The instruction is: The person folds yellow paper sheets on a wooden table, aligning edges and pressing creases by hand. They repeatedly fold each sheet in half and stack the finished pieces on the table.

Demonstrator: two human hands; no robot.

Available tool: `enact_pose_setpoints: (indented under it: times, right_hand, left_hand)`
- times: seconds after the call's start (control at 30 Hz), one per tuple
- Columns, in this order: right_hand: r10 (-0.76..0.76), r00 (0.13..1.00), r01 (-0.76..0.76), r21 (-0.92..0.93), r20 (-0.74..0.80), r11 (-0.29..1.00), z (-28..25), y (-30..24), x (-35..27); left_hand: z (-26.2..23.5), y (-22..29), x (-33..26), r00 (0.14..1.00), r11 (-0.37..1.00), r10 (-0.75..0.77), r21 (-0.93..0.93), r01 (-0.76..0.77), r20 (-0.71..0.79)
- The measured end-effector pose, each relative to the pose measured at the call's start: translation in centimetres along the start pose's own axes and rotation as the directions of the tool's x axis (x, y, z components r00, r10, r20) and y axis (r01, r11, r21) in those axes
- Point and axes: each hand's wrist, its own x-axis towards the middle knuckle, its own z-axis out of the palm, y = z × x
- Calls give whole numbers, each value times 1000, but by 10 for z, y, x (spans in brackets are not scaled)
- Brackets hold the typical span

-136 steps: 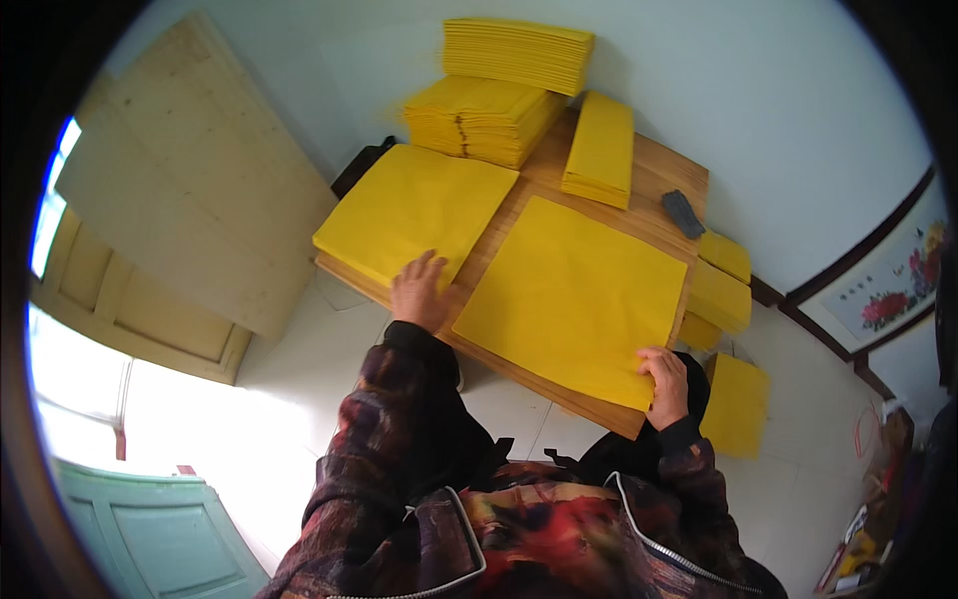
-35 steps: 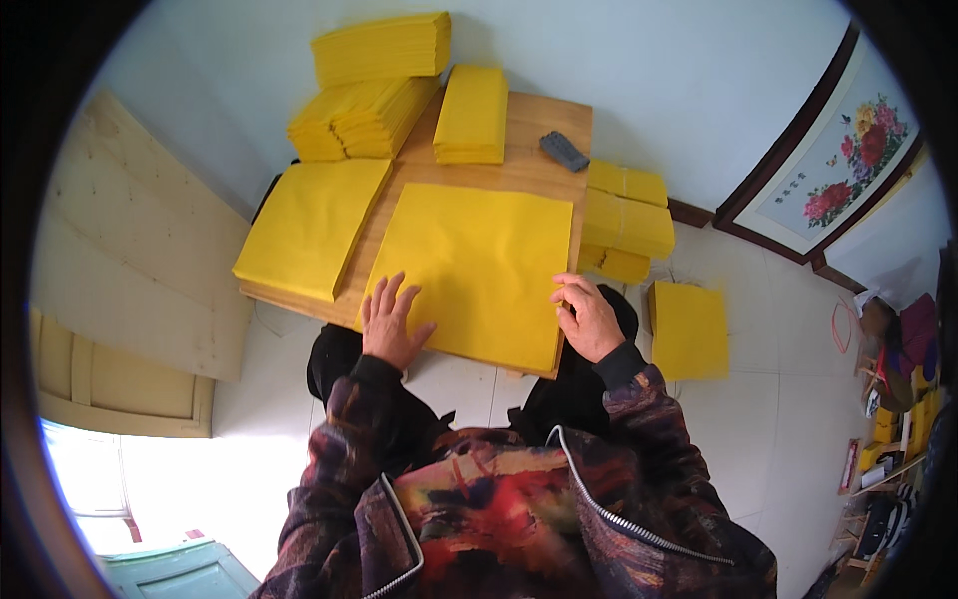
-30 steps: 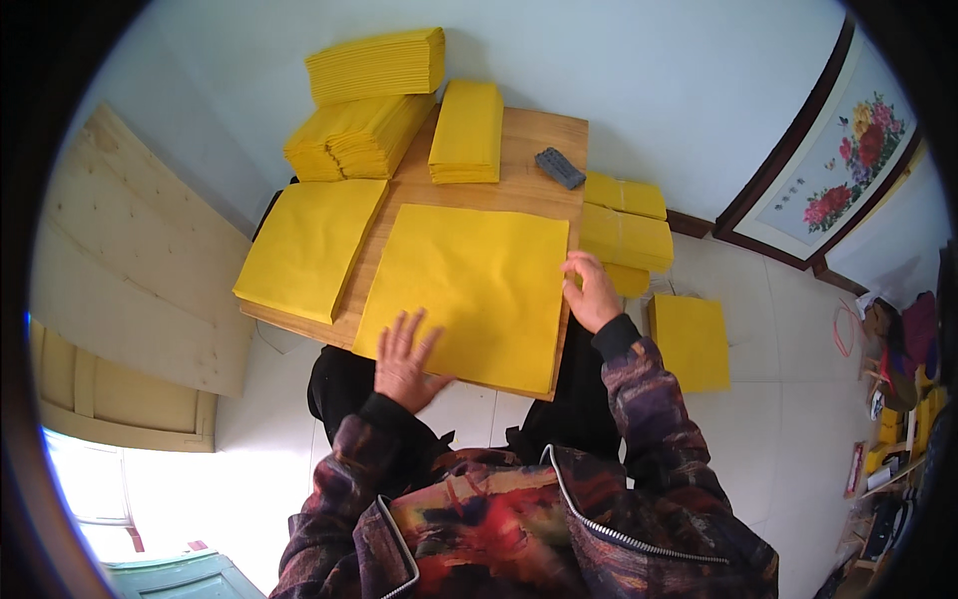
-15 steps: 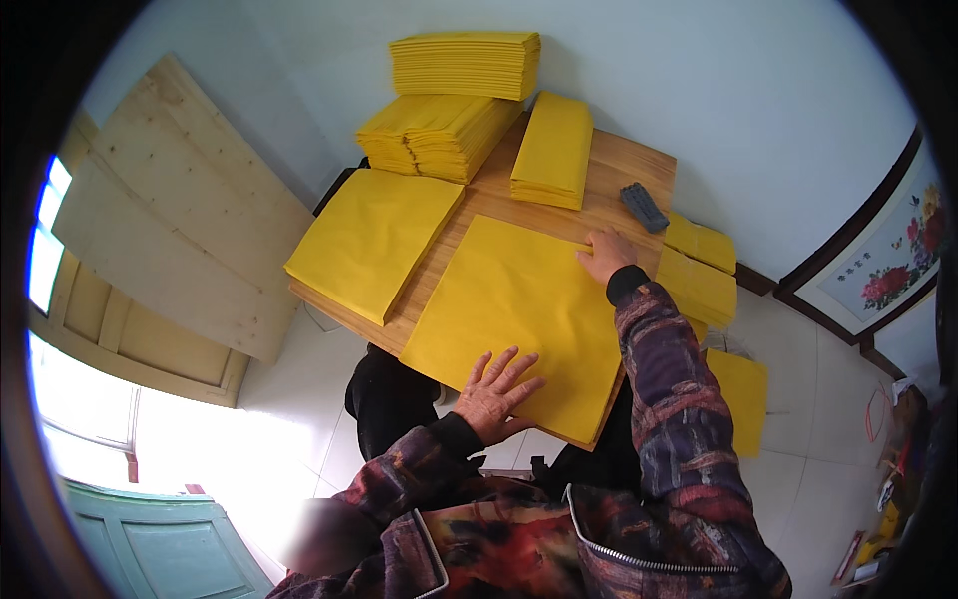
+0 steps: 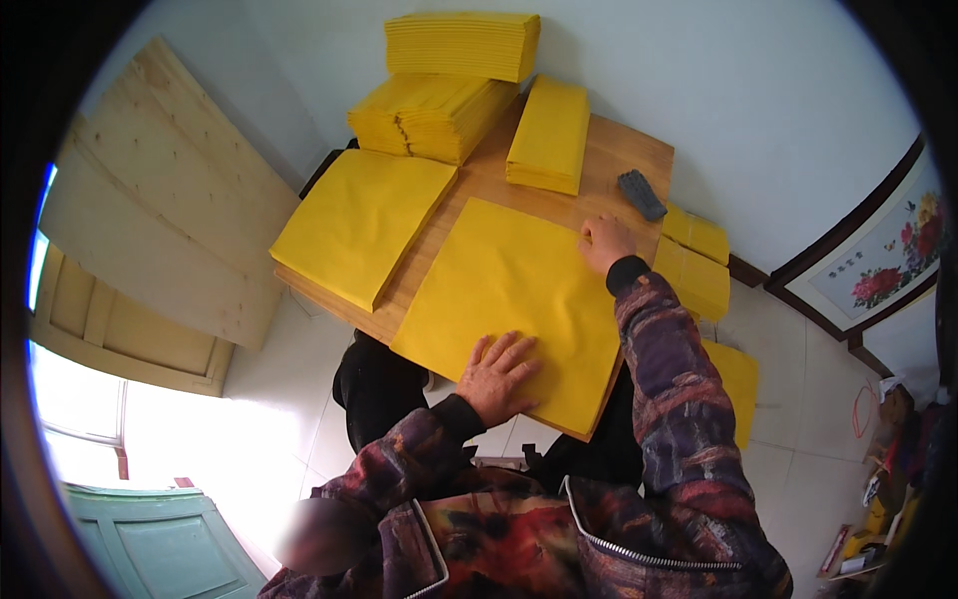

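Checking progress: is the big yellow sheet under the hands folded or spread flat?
Spread flat: the yellow sheet lies open on the wooden table under both palms.

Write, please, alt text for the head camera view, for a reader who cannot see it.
A person presses the left hand flat on a large yellow paper sheet on a wooden table, the right hand at its far edge. Stacks of yellow paper and a dark block lie beyond.
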Motion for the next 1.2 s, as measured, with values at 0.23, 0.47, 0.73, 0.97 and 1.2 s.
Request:
enact_pose_setpoints:
  times: [0.23, 0.47, 0.73, 0.97, 1.2]
  right_hand:
    - [-225, 934, 289, 217, -276, 932, -11, -4, -29]
    - [-430, 898, 378, 331, 98, 865, -37, -42, -145]
    - [-194, 973, 219, 244, -122, 945, -18, -18, -155]
    - [246, 963, -87, 735, -112, 672, -20, 0, -213]
    - [234, 959, -103, 566, -163, 818, -17, -26, -255]
  left_hand:
    - [9, -11, -4, 994, 999, -18, -46, 13, -110]
    - [-6, -38, -15, 976, 981, -162, 81, 175, -143]
    - [-1, -41, -15, 968, 977, -158, 111, 182, -194]
    - [-14, -54, -24, 933, 967, -250, -13, 255, -258]
    - [-29, -103, -36, 720, 805, -560, -63, 590, -409]
